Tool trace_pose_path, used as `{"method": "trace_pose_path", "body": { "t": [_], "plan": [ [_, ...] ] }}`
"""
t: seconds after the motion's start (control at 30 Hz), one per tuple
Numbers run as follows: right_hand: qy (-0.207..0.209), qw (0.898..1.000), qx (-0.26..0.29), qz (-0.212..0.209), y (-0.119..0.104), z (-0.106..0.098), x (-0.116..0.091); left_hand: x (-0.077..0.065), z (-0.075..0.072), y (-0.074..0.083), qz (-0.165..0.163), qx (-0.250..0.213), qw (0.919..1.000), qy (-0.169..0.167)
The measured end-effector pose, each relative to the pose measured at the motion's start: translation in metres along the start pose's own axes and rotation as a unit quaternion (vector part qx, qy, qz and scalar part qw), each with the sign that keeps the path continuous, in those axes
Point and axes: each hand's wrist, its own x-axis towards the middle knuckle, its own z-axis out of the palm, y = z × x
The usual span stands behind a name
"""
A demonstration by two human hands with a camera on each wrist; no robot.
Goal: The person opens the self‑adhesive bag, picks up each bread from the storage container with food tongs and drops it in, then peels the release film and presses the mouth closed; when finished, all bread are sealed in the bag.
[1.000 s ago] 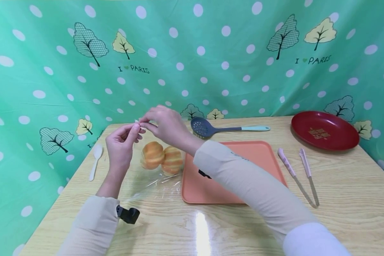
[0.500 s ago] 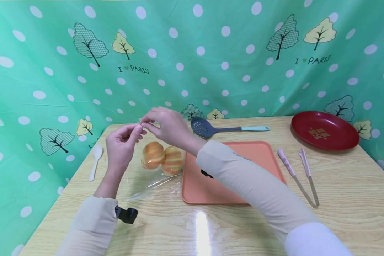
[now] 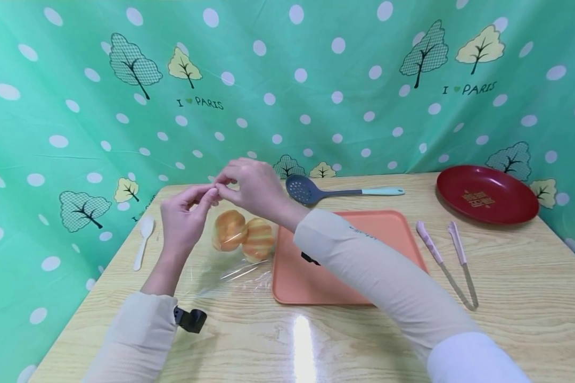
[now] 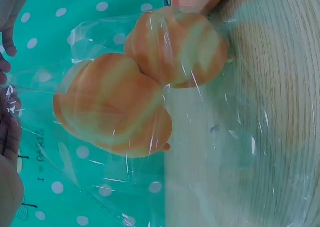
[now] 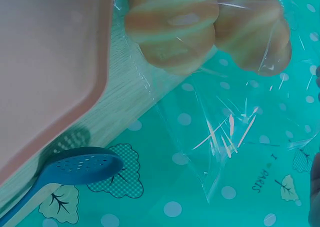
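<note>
Two round ridged bread buns, one orange-brown (image 3: pixel 229 231) and one with paler stripes (image 3: pixel 259 239), lie inside a clear plastic bag (image 4: pixel 220 132). Above them, at the bag's gathered mouth, both hands meet with fingertips together. My left hand (image 3: pixel 181 215) pinches the plastic with thumb and forefinger. From the other side, my right hand (image 3: pixel 255 186) pinches the same gathered part between thumb and fingers. In the left wrist view, the twisted neck of the bag runs to the fingers (image 4: pixel 11 137) at the left edge. What sits between the fingertips is mostly hidden.
A pink tray (image 3: pixel 287 290) lies right of the bag, partly under my right forearm. Behind it rests a slotted skimmer (image 3: pixel 304 190). Farther right are tongs (image 3: pixel 452 276) and a red oval plate (image 3: pixel 512 194); a white spoon (image 3: pixel 146 229) lies at left.
Both hands have shifted slightly right, still pinching at the bag's mouth. The whitish bit of plastic between the fingertips is now covered. The buns have barely moved.
</note>
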Motion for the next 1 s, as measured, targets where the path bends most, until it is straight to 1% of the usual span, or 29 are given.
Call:
{"method": "trace_pose_path", "body": {
  "t": [0.1, 0.2, 0.27, 0.33, 0.4, 0.5, 0.57, 0.63, 0.7, 0.83, 0.93, 1.0],
  "plan": [
    [0.01, 1.0, -0.001, -0.002, 0.0, 0.0, 0.0, 0.001, 0.001, 0.001, 0.014, 0.009, 0.9999, 0.0],
    [0.017, 1.0, 0.009, 0.004, 0.001, 0.0, 0.0, 0.001, 0.002, 0.002, 0.014, 0.002, 0.9999, -0.002],
    [0.017, 0.999, 0.036, 0.018, 0.001, 0.0, -0.001, 0.001, 0.002, 0.002, 0.006, -0.014, 0.9999, -0.004],
    [0.015, 0.996, 0.079, 0.039, 0.001, 0.0, -0.001, 0.0, 0.002, 0.003, -0.007, -0.035, 0.9993, -0.008],
    [0.01, 0.989, 0.132, 0.07, 0.001, 0.0, -0.001, 0.0, 0.001, 0.002, -0.024, -0.063, 0.9976, -0.013],
    [-0.004, 0.971, 0.208, 0.115, 0.002, 0.0, -0.001, -0.001, 0.001, 0.002, -0.049, -0.097, 0.9939, -0.022],
    [-0.016, 0.962, 0.239, 0.134, 0.003, -0.001, -0.002, -0.001, 0.001, 0.001, -0.06, -0.108, 0.992, -0.026],
    [-0.027, 0.958, 0.251, 0.137, 0.005, -0.002, -0.003, -0.002, 0.001, 0.001, -0.068, -0.109, 0.9914, -0.028],
    [-0.036, 0.958, 0.25, 0.132, 0.007, -0.003, -0.004, -0.001, 0.001, 0.001, -0.07, -0.106, 0.9915, -0.028],
    [-0.045, 0.965, 0.232, 0.118, 0.01, -0.004, -0.006, -0.001, 0.001, 0.002, -0.067, -0.101, 0.9921, -0.032],
    [-0.041, 0.968, 0.223, 0.111, 0.011, -0.003, -0.007, -0.001, 0.001, 0.003, -0.065, -0.101, 0.9921, -0.036],
    [-0.033, 0.972, 0.211, 0.101, 0.012, -0.002, -0.007, -0.001, 0.001, 0.004, -0.064, -0.098, 0.9924, -0.039]
  ]
}}
